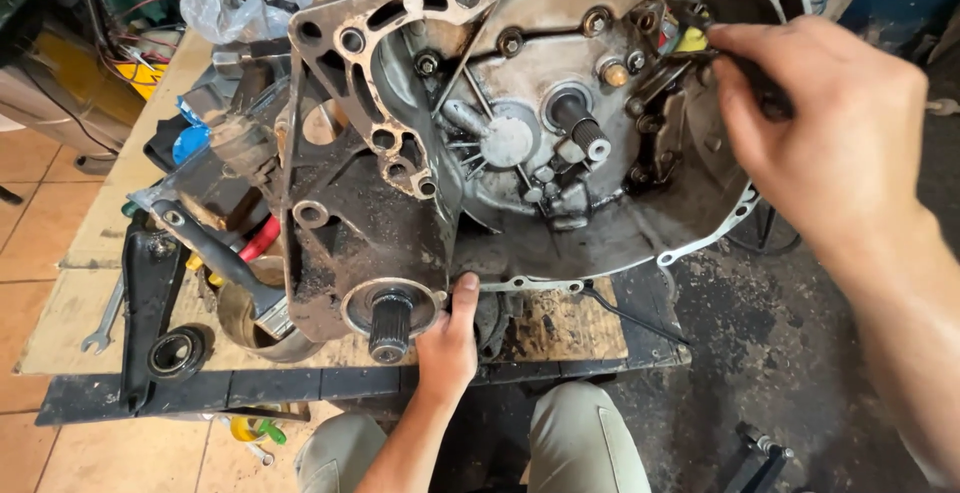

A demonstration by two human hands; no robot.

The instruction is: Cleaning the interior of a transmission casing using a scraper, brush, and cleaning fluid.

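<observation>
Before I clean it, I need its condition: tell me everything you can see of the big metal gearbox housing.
The gearbox housing is cast grey metal, grimy and oil-stained, standing on edge on the workbench. Its open bell face shows a splined shaft, bolts and ribs; a second splined stub sticks out low. The left hand steadies its lower edge; the right hand works a dark tool at its upper right.

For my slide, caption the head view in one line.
Left hand braces a grimy gearbox bellhousing on the workbench while right hand works a dark tool at its upper edge.

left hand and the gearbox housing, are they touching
Touching. The head view shows the left hand with its fingertips pressed against the lower edge of the gearbox housing, beside the splined shaft.
</observation>
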